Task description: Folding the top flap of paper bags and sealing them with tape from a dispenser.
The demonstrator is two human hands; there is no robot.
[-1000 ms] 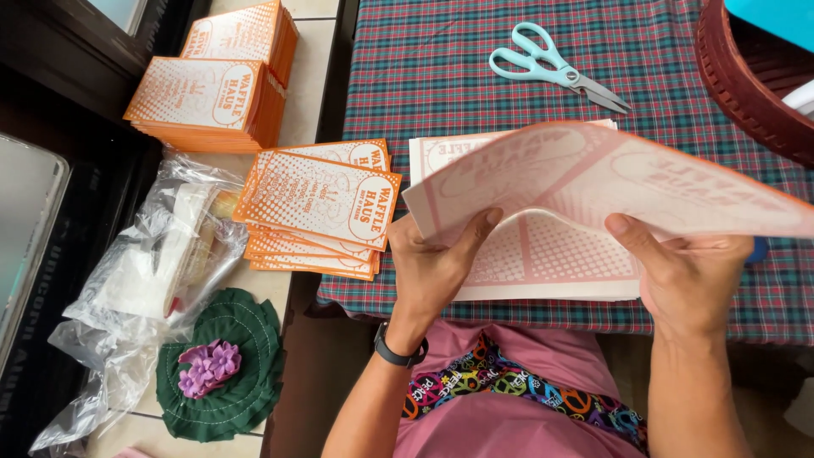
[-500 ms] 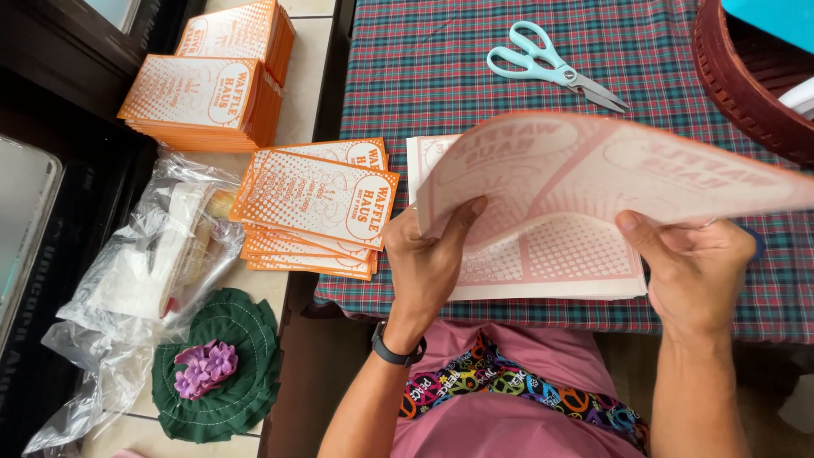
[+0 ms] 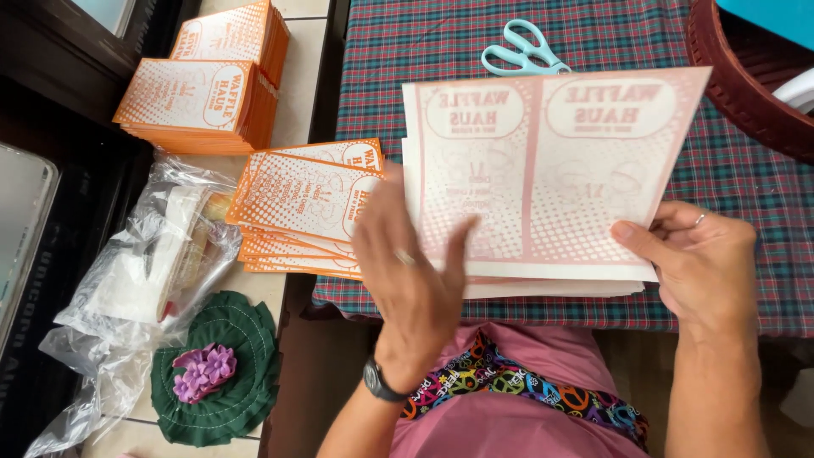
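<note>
My right hand [image 3: 699, 263] pinches the lower right corner of a large pale sheet [image 3: 551, 170] printed faintly in orange, seen from its back, held up flat over a stack of like sheets [image 3: 560, 287] on the plaid tablecloth [image 3: 746, 195]. My left hand [image 3: 407, 271], with a ring and a dark wristwatch, hovers with fingers spread at the sheet's lower left edge; the thumb touches the paper. It is blurred. A fanned pile of orange printed paper bags [image 3: 305, 208] lies just left of this hand.
Two stacks of orange bags [image 3: 199, 102] sit on the tiled ledge at upper left. Light blue scissors [image 3: 521, 47] lie at the table's far side. A dark red basket [image 3: 746, 76] stands top right. Clear plastic bags [image 3: 144, 271] and a green cloth with purple flowers [image 3: 216, 373] lie lower left.
The sheet has swung from a tilted, bent hold to flat and facing me. My left hand has let go of its left edge and moved down and right, fingers spread.
</note>
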